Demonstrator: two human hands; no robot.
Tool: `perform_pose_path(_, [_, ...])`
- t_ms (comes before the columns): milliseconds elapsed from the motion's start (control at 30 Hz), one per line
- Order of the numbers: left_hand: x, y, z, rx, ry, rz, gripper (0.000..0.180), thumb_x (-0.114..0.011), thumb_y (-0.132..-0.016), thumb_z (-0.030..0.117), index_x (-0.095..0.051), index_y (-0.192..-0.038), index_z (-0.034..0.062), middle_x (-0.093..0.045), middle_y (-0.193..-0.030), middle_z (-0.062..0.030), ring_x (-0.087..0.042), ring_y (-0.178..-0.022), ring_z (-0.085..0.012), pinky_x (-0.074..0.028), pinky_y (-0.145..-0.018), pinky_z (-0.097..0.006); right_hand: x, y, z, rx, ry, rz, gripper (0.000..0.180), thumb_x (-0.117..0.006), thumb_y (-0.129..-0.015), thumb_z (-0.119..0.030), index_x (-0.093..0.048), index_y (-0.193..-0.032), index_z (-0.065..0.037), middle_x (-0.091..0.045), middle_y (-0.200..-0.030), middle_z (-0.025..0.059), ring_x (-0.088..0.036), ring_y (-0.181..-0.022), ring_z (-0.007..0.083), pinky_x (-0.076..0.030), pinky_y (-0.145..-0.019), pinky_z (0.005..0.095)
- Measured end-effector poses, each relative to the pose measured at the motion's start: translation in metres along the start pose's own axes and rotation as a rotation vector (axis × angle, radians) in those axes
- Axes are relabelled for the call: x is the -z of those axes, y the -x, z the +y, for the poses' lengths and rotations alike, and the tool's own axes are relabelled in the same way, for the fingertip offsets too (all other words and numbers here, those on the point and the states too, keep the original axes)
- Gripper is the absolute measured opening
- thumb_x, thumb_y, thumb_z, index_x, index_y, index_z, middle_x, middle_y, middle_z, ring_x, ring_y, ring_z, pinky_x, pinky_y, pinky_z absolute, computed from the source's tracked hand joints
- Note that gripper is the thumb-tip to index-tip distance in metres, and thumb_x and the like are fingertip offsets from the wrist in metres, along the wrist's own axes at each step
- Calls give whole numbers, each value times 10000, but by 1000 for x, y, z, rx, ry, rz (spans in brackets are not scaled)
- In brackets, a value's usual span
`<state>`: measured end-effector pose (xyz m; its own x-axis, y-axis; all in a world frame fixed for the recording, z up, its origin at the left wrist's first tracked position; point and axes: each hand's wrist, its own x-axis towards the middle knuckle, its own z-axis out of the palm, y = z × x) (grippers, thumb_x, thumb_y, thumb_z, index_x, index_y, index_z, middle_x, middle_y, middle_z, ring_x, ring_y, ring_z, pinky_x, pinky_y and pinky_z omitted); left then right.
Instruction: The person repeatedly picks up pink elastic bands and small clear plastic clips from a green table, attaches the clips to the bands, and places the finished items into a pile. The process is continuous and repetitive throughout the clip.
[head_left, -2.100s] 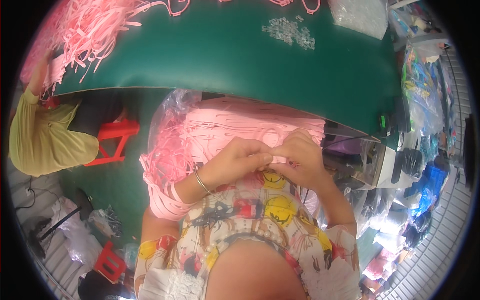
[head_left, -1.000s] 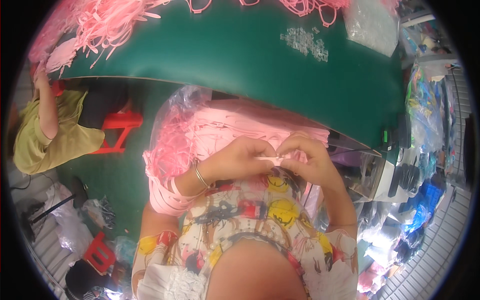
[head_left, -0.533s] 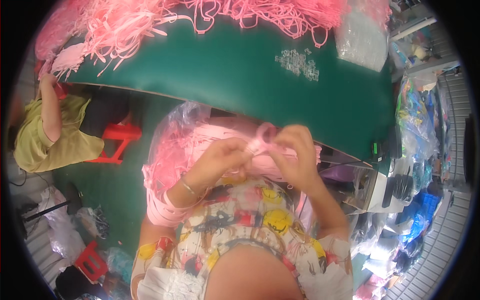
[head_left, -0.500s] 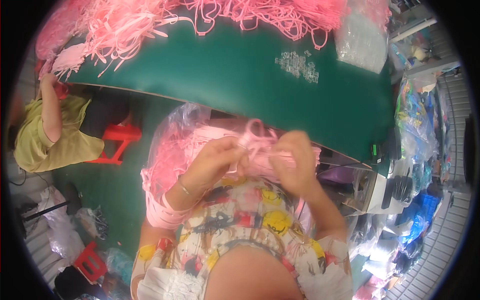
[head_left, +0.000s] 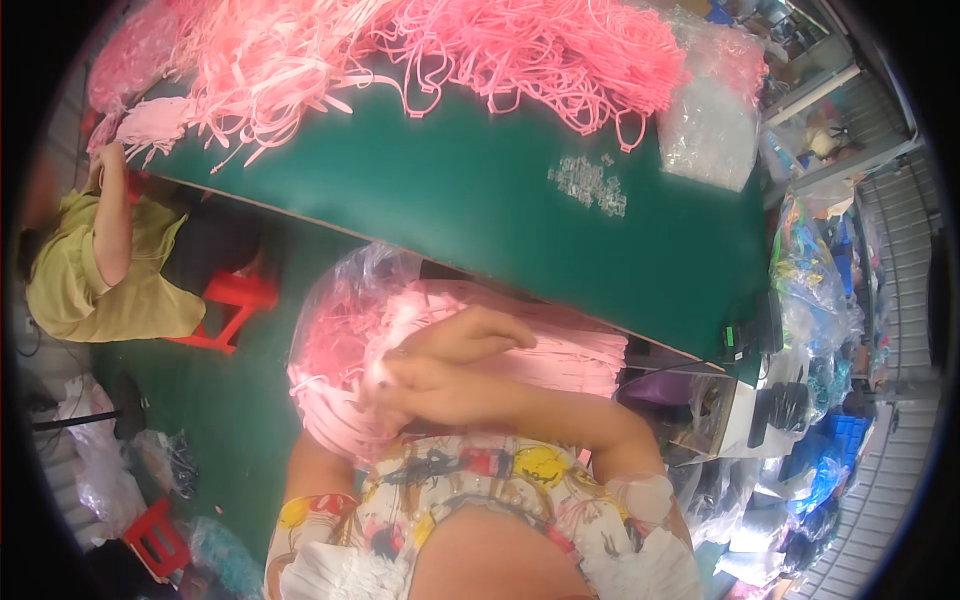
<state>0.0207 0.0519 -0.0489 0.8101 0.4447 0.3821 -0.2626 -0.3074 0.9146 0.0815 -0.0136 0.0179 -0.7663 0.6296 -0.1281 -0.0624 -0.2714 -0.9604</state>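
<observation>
My left hand (head_left: 470, 335) is above the pink straps on my lap, fingers stretched toward the right and nothing visible in them. Crossing over in front, my right hand (head_left: 430, 392) reaches my left wrist; its fingertips are blurred there, beside the pink straps (head_left: 335, 415) looped around my left forearm. Whether they grip a strap cannot be made out. Under both hands lies a thick bundle of flat pink straps (head_left: 575, 360), laid lengthwise against the table edge. A clear plastic bag (head_left: 345, 285) with more pink straps bulges at its left.
Ahead is a green table (head_left: 450, 190) with a heap of pink cords (head_left: 540, 60), small clear pieces (head_left: 590, 187) and a clear plastic pack (head_left: 710, 135). A co-worker in a yellow-green top (head_left: 110, 275) is at the left, near a red stool (head_left: 235, 300). Bagged goods (head_left: 815, 280) line the right.
The looped pink strap between my hands is no longer there. My right hand has crossed left to my left wrist, and my left hand has opened out. The view has tipped up slightly.
</observation>
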Motion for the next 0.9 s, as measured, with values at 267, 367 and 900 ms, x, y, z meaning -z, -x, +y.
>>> perform_pose_path(267, [-25, -62, 9, -19, -725, -101, 271, -573, -750, 78, -620, -1008, 13, -603, -888, -139, -621, -847, -301, -512, -714, -385, 12, -27, -55, 204, 1084, 7, 267, -602, -836, -277, -623, -849, -11, -631, -734, 163, -627, -688, 310, -497, -635, 409])
perform_pose_path(367, [-32, -66, 6, -57, -763, -169, 231, -553, -762, 100, -622, -972, 33, -606, -888, -128, -624, -831, -297, -515, -713, -376, 43, -21, -80, 269, 1333, 153, 258, -631, -792, -292, -641, -818, -36, -634, -764, 171, -616, -719, 346, -489, -650, 437])
perform_pose_path(900, [-19, -39, 35, 87, -695, 38, 196, -627, -794, 107, -618, -984, 56, -617, -874, -107, -614, -824, -292, -500, -728, -403, 362, -55, -121, -324, 1612, 903, 982, -806, -591, -166, -296, -1422, -286, -333, -1450, 132, -288, -1343, 391, -321, -1003, 646])
